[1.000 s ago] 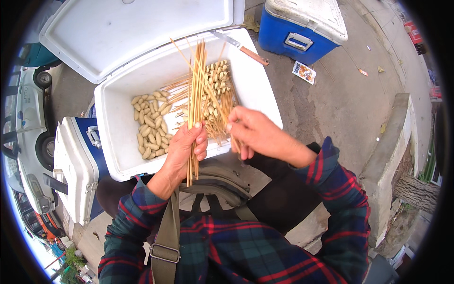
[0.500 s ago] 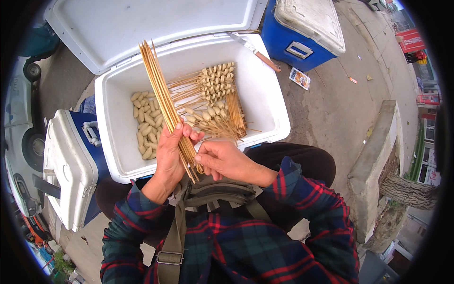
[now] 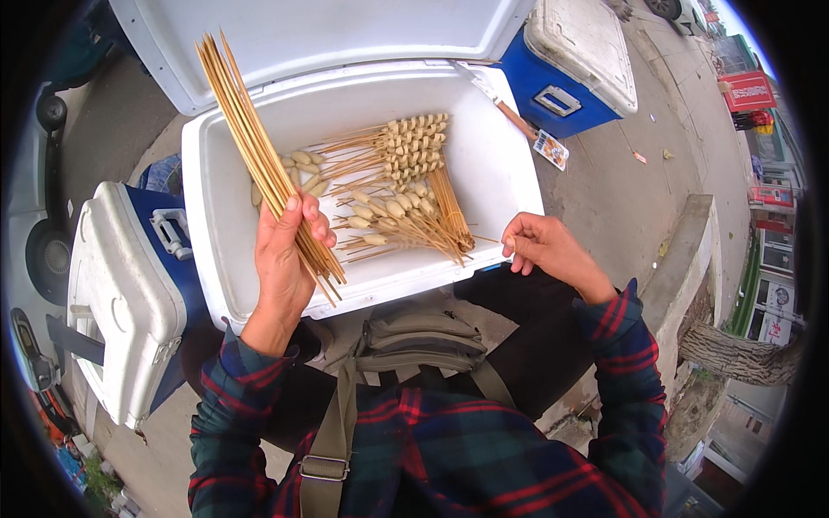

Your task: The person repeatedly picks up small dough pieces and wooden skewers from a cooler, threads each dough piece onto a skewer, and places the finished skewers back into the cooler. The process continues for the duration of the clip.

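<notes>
My left hand (image 3: 289,243) grips a bundle of long bamboo skewers (image 3: 246,125), tilted up to the left over a white cooler box (image 3: 218,237). My right hand (image 3: 537,246) is closed, its fingertips pinched beside the cooler's front right edge; what they hold is too small to name. Inside the cooler lie rows of skewered cut pieces (image 3: 414,147), skewered pale oblong pieces (image 3: 397,207) and a tight bundle of skewers (image 3: 451,207). Loose oblong pieces (image 3: 306,171) show at the left, partly hidden behind the held bundle. A wooden-handled knife (image 3: 511,116) rests on the back right rim.
The raised lid (image 3: 319,30) is behind the box. A closed blue cooler (image 3: 561,78) stands at back right, another (image 3: 134,302) at left. A packet (image 3: 550,149) lies on the pavement. A concrete edge (image 3: 682,259) and tree trunk (image 3: 734,350) are at right, parked vehicles (image 3: 43,242) at left.
My left hand and skewers have moved left and tilted further over the loose pieces. My right hand has left the bundle and moved right to the cooler's edge.
</notes>
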The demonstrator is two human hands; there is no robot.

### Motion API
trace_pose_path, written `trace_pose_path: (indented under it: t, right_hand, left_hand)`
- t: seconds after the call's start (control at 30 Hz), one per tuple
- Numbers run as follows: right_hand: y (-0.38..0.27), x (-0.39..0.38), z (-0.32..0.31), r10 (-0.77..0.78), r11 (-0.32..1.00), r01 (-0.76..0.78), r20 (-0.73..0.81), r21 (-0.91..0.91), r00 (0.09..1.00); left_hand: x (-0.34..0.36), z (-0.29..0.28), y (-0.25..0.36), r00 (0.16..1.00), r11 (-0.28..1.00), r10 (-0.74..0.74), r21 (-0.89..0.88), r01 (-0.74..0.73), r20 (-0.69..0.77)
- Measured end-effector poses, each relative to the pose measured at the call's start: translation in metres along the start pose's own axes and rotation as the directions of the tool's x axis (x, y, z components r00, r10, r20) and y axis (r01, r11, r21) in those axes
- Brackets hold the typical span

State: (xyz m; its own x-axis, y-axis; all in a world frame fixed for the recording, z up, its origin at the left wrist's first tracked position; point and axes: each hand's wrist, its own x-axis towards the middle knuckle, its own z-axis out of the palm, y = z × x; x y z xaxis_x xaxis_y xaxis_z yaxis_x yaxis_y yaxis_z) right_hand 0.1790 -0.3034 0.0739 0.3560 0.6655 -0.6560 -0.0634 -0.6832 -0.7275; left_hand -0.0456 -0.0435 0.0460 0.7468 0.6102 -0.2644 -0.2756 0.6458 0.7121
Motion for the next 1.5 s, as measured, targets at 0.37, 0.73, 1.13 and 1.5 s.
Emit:
trace_pose_path:
  t: [0.37,0.73,1.13,1.5]
  right_hand:
    - [-0.012,-0.065,0.108,-0.127,0.971,0.202,0.445,-0.125,0.887]
    - [-0.006,-0.058,0.178,-0.340,0.433,0.408,0.274,-0.804,0.900]
    - [0.067,0.190,0.019,-0.097,0.488,-0.161,-0.236,-0.858,0.967]
    - [0.146,0.259,0.051,-0.057,0.867,-0.098,-0.292,-0.489,0.955]
  left_hand:
    - [0.013,-0.026,0.012,0.995,0.996,0.078,0.043,-0.081,0.063]
    - [0.021,-0.030,0.008,0.998,0.998,0.055,0.036,-0.056,0.038]
    - [0.021,-0.025,0.003,0.997,0.998,-0.062,-0.004,0.062,-0.056]
    - [0.010,-0.012,0.013,0.969,0.975,-0.205,-0.113,0.190,-0.135]
